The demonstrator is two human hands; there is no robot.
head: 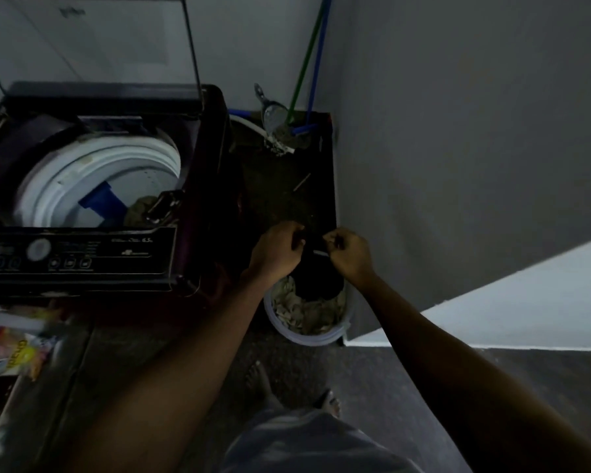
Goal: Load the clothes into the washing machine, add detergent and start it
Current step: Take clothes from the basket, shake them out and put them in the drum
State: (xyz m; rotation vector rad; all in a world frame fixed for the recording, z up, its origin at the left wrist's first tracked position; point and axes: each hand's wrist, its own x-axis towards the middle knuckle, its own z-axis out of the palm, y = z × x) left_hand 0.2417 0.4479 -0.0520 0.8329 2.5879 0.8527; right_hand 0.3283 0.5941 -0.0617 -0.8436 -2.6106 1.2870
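Left hand [277,249]: fingers curled, pinching the top edge of a dark garment [316,271].
Right hand [347,252]: likewise curled, pinching the same edge just beside the left.
Dark garment: black, hanging limp between the hands, its lower end reaching into the bucket [307,340].
Bucket: white, round, on the floor beside the washing machine [82,254]; holds pale patterned clothes [307,310].
Floor [389,387]: dark, dim, with bare feet [330,401] on it.
Walls [458,131]: grey; a green handle [304,63] and a blue handle [318,63] lean in the corner.
Washing machine: top-loader, dark casing, lid [99,46] raised, white drum [99,165] holding an olive cloth [140,208].
Detergent packet [11,353]: colourful, at lower left.
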